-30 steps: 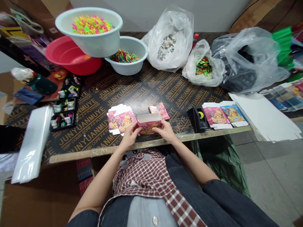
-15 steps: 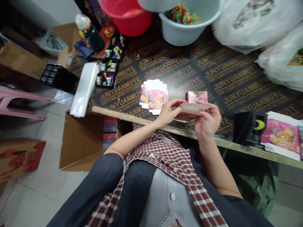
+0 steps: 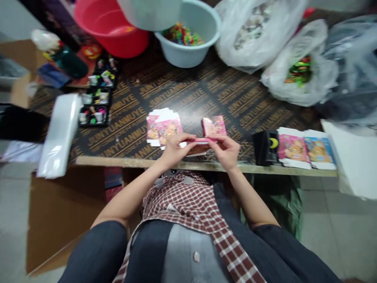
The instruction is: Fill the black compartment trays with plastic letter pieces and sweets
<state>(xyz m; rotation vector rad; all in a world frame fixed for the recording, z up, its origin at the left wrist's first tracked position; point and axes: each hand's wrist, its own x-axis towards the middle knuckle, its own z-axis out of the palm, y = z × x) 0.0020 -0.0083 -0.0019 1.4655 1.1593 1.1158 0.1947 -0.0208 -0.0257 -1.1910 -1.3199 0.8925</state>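
Both my hands hold a small pink printed carton (image 3: 198,144) just above the table's near edge. My left hand (image 3: 173,149) pinches its left end, fingers closed on it. My right hand (image 3: 227,151) grips the right end, fingers curled over the top flap. A stack of flat pink carton blanks (image 3: 161,127) lies just beyond my left hand. One folded pink carton (image 3: 214,125) lies just beyond my right hand.
A black tape dispenser (image 3: 266,147) and more flat blanks (image 3: 304,148) sit to the right. Black trays of small toys (image 3: 97,94), clear bags (image 3: 59,135), a red basin (image 3: 110,25), a pale basin of coloured pieces (image 3: 188,37) and plastic bags (image 3: 297,74) lie behind. A cardboard box (image 3: 64,212) stands below left.
The carton's top flap, standing open a second ago, now lies flat under my fingers. The view swung left and down, then came back towards the table.
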